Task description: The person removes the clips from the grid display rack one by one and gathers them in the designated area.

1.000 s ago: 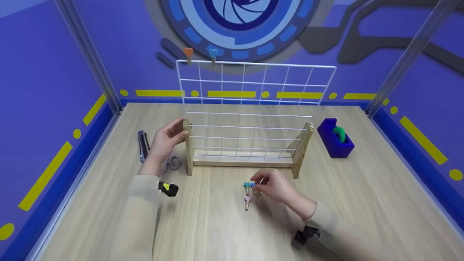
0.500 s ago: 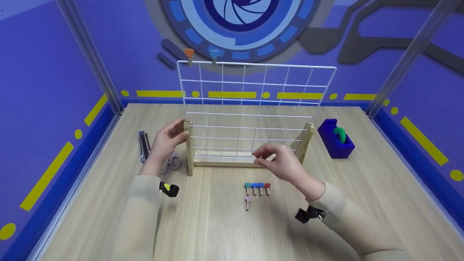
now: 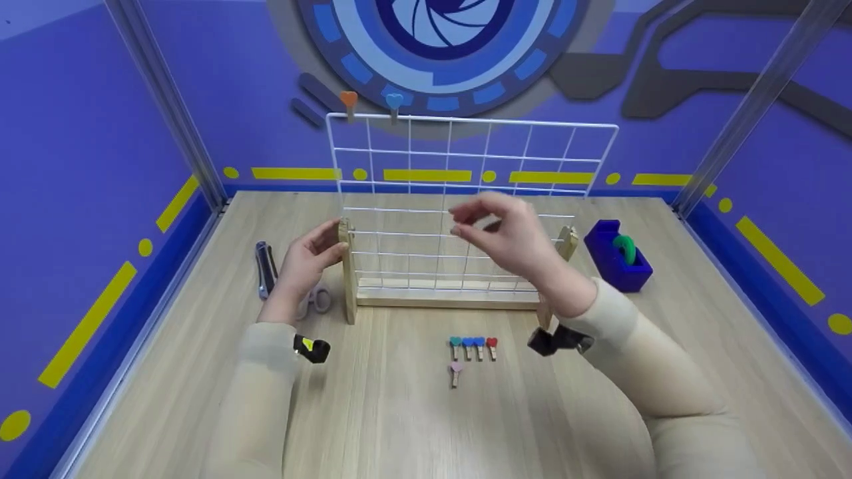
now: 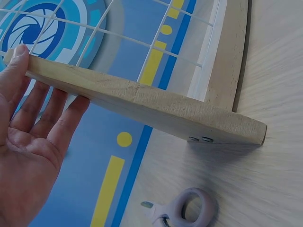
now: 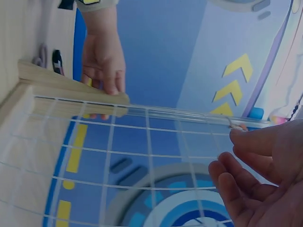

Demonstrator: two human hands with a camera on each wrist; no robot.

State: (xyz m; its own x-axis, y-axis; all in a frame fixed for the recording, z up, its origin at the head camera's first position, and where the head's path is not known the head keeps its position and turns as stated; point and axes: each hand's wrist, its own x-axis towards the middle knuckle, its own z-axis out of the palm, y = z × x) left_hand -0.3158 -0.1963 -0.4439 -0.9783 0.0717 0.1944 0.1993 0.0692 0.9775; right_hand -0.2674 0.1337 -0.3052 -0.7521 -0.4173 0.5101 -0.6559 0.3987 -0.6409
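My left hand (image 3: 309,256) holds the left wooden upright (image 4: 137,94) of a rack, its thumb on one face and its fingers on the other. A white wire grid (image 3: 469,140) stands in this rack. My right hand (image 3: 509,233) is raised in front of the grid, with a gap between thumb and bent fingers and nothing seen in it. An orange heart clothespin (image 3: 349,100) and a light blue heart clothespin (image 3: 394,103) sit on the grid's top wire. On the table lie teal (image 3: 455,344), red (image 3: 492,346) and pink (image 3: 455,370) heart clothespins, with two blue ones between teal and red.
Left of the rack lie a utility knife (image 3: 265,269) and scissors (image 4: 196,208), partly behind my left hand in the head view. A dark blue tape dispenser (image 3: 619,263) with a green roll stands at the right. Blue patterned walls enclose the table.
My right hand has risen from the clothespins on the table to the middle of the grid, uncovering the row. My left hand has stayed on the upright.
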